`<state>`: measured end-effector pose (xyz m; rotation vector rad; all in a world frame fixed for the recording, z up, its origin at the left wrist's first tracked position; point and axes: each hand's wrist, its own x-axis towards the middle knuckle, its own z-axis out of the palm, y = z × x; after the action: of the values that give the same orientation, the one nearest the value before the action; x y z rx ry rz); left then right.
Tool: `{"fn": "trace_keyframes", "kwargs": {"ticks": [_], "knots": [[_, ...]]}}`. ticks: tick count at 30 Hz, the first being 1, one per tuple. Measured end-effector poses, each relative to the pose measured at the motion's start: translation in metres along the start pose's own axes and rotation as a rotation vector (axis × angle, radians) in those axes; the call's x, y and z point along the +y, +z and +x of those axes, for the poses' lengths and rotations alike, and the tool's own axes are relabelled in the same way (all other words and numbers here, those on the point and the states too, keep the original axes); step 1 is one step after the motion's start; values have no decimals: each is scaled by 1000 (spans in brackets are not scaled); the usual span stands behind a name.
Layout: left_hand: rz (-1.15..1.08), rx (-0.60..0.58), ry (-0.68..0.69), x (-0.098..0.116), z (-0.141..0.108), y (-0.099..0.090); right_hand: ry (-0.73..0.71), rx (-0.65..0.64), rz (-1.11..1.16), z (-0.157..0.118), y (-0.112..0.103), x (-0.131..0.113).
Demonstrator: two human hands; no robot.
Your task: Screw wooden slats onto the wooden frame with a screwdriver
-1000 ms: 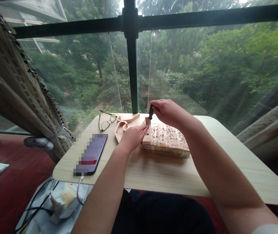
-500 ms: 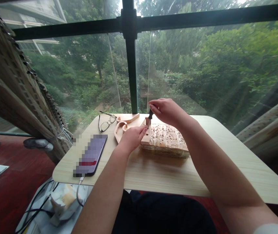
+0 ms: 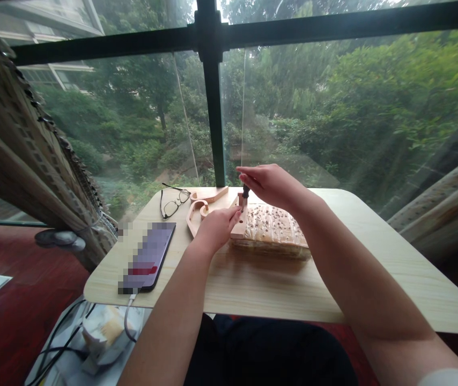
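My right hand [image 3: 269, 181] is over the dark handle of a screwdriver [image 3: 245, 191], its fingers fairly straight and the handle held beneath them. The screwdriver stands nearly upright, its tip down at a light wooden piece [image 3: 238, 231] with a dark hole in it. My left hand [image 3: 219, 228] reaches in from the left, its fingertips closed at the wooden piece beside the screwdriver's lower end; what exactly they pinch is partly hidden. The wooden piece lies against the left end of a plastic-wrapped block [image 3: 277, 222] with a speckled top.
Curved wooden parts [image 3: 197, 214] and eyeglasses [image 3: 172, 203] lie left of my hands on the pale table [image 3: 269, 289]. Nearer is a phone [image 3: 150, 257] with a charging cable [image 3: 128, 316]. A large window stands behind the table.
My right hand has turned a little on the screwdriver handle and its fingers have straightened. My left hand stays at the wooden piece. The view has shifted slightly.
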<state>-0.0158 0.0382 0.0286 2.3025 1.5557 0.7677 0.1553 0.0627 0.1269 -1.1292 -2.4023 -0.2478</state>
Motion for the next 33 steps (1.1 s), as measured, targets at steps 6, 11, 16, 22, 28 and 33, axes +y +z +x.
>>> {"fn": "trace_keyframes", "kwargs": {"ticks": [6, 11, 16, 22, 28, 33], "knots": [[-23, -4, -9, 0, 0, 0, 52, -29, -48, 1, 0, -2], [-26, 4, 2, 0, 0, 0, 109, 42, -133, 2, 4, -8], [-18, 10, 5, -2, 1, 2, 22, 40, 13, 2, 7, -4], [-9, 9, 15, -3, 1, 2, 65, 1, -94, 1, -4, -7], [-2, 12, 11, 0, 0, 1, 140, 45, -194, 1, 0, -9], [2, 0, -15, 1, -1, -1, 37, -38, -101, -1, -2, -3]]}}
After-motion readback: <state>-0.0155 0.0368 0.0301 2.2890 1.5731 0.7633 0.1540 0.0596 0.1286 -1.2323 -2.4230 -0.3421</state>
